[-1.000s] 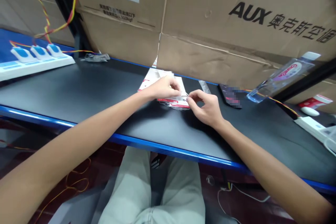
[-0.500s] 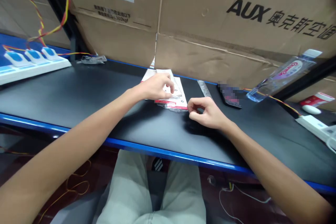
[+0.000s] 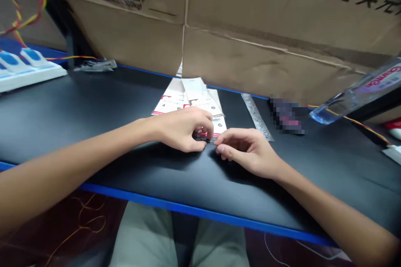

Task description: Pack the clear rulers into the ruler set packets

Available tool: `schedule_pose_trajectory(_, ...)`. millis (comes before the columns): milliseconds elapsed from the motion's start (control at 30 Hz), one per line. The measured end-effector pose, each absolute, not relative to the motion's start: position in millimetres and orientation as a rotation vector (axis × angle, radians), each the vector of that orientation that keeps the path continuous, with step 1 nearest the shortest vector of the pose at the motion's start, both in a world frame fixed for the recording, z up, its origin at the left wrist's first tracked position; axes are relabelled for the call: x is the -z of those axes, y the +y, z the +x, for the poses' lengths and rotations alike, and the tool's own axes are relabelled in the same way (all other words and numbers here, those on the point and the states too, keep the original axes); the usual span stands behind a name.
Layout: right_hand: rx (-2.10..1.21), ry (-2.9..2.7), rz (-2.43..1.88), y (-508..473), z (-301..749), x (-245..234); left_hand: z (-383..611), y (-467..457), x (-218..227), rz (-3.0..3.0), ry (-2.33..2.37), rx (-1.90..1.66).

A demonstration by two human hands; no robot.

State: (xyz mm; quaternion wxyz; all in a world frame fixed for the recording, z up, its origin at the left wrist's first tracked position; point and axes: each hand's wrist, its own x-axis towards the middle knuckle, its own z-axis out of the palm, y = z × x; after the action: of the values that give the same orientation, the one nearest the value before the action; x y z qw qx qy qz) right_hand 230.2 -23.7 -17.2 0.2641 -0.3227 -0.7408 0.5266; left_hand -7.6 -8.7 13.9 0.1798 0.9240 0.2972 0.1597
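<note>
Several white paper-backed packets with red stripes (image 3: 184,98) lie overlapping on the black tabletop, their near ends in a clear plastic sleeve. My left hand (image 3: 184,130) curls down over the near end of the top packet, pinching its edge and a small dark bit (image 3: 202,135). The fingers hide most of that bit, so I cannot tell what it is. My right hand (image 3: 244,149) lies just to the right, its fingertips beside my left fingers and its fingers loosely curled, holding nothing that I can see.
A steel ruler (image 3: 255,117) and a blurred phone (image 3: 287,117) lie right of the hands, with a clear water bottle (image 3: 360,91) beyond. A white power strip (image 3: 28,71) and yellow-red wires sit at left. Large cardboard boxes (image 3: 250,29) line the back.
My view has tipped lower and closer. My left hand has moved down onto the packet's near end, and my right hand has closed in beside it.
</note>
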Motion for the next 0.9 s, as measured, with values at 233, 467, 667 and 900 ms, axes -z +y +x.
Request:
schedule_pose_trajectory(233,-1.36,-1.936,-0.943,-18,229,12,-1,-2,5,2.658,0.757,-0.593)
schedule_pose_trajectory(467,-1.047,-2.281,-0.928,-30,228,5,-7,-11,10,2.591,0.819,-0.696)
schedule_pose_trajectory(667,-0.81,-2.193,-0.908,-33,228,8,-7,-14,13,2.62,0.818,-0.615)
schedule_pose_trajectory(900,-0.843,-2.256,-0.904,-44,227,9,-9,-13,14,2.459,0.879,-0.613)
